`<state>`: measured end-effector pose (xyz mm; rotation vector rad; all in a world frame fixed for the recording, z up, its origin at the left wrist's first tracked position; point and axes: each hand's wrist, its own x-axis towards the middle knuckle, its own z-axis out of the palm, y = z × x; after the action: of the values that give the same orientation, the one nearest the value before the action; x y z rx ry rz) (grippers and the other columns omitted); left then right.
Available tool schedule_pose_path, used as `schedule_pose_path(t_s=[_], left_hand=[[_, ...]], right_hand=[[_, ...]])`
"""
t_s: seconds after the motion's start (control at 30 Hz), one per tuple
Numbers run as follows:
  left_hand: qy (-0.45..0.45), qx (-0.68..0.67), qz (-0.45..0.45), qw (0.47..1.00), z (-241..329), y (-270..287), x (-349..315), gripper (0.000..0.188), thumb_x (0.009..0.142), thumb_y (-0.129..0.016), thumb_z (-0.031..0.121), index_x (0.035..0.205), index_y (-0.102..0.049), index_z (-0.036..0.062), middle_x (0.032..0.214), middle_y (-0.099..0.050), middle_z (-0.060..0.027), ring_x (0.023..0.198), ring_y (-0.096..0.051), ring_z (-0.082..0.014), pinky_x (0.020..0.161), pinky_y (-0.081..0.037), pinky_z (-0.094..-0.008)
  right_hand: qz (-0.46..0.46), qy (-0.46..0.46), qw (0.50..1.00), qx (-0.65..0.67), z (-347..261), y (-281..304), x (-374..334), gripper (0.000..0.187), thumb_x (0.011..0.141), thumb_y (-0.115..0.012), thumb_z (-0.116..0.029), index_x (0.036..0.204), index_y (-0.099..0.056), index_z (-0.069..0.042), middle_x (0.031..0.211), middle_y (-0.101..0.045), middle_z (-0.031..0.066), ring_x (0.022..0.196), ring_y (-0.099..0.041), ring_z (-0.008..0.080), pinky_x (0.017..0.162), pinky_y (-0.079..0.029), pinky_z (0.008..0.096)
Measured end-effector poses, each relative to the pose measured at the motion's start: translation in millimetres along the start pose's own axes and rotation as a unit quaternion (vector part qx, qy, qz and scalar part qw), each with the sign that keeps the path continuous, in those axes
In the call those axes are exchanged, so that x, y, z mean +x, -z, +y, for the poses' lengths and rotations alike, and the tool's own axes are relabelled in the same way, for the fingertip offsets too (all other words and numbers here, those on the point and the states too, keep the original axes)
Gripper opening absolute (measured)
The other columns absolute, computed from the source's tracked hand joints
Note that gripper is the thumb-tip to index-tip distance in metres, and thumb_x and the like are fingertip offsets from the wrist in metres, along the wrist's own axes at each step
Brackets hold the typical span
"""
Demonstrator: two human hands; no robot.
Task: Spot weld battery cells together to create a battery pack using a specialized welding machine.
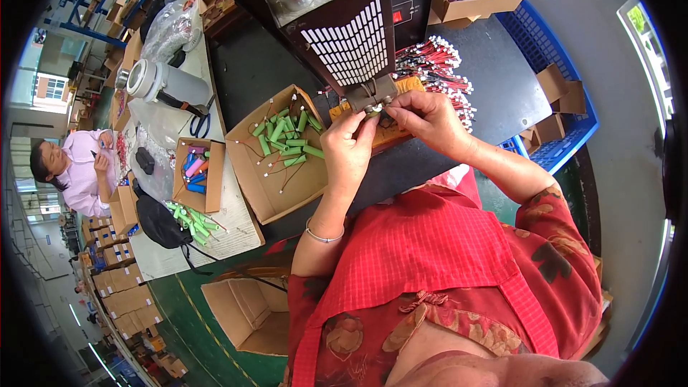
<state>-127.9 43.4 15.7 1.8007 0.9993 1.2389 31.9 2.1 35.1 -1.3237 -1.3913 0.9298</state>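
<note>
One green battery (373,112), partly hidden, is pinched in the head view under the black machine (351,46) by the nearly closed left hand (349,145), the right hand (433,125) bunched beside it, hold unclear, wired batteries (278,131) being boxed leftward.

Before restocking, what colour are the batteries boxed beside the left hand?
Green batteries, best seen in head view.

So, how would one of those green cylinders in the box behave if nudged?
Being round-sided, a green cylinder would probably roll until neighbours stopped it. The thin wires look floppy and might tangle. The raised sides of the box would likely keep it inside.
</note>
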Motion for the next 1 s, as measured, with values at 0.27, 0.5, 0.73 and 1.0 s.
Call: schedule_pose_path(t_s=[0.27, 0.5, 0.73, 1.0], left_hand=[[-0.004, -0.002, 0.096, 0.995, -15.5, 31.8, 7.6, 0.026, 0.077, -0.063, -0.002, 0.103, -0.062, -0.0011, 0.095, -0.064, -0.0095, 0.082, -0.06, -0.0134, 0.071, -0.048, -0.0263], [-0.01, 0.25, 0.153, 0.956, -37.4, 119.7, -11.3, 0.051, 0.073, -0.065, 0.004, 0.121, -0.047, 0.0015, 0.123, -0.047, -0.0177, 0.115, -0.044, -0.0299, 0.097, -0.036, -0.0344], [-0.025, 0.22, 0.187, 0.957, -12.5, 129.8, -21.7, 0.028, 0.076, -0.064, 0.006, 0.104, -0.061, 0.0039, 0.116, -0.053, -0.0135, 0.105, -0.053, -0.0283, 0.09, -0.042, -0.0337], [0.024, 0.327, 0.356, 0.875, -53.6, 245.6, -98.6, 0.016, 0.079, -0.058, 0.0, 0.094, -0.063, 0.0019, 0.096, -0.06, -0.0104, 0.089, -0.059, -0.0218, 0.079, -0.046, -0.0294]], right_hand=[[0.009, 0.08, 0.996, 0.035, 7.3, 12.6, -8.7, 0.02, 0.086, -0.056, -0.009, 0.103, -0.059, 0.001, 0.074, -0.061, 0.0068, 0.066, -0.059, 0.0094, 0.059, -0.048, 0.0235], [-0.166, 0.11, 0.978, -0.063, 29.9, 1.3, -58.3, 0.009, 0.08, -0.058, -0.005, 0.087, -0.062, 0.0, 0.073, -0.062, 0.0104, 0.067, -0.061, 0.0202, 0.063, -0.048, 0.0299], [-0.432, 0.057, 0.898, 0.061, 53.6, -73.2, -76.0, 0.009, 0.081, -0.061, -0.005, 0.088, -0.065, 0.0, 0.075, -0.063, 0.0099, 0.067, -0.06, 0.0143, 0.06, -0.047, 0.0261], [-0.458, 0.105, 0.882, 0.034, 55.4, -113.2, -49.7, 0.01, 0.081, -0.062, -0.005, 0.09, -0.065, -0.001, 0.078, -0.063, 0.0098, 0.069, -0.061, 0.0159, 0.06, -0.048, 0.0273]])
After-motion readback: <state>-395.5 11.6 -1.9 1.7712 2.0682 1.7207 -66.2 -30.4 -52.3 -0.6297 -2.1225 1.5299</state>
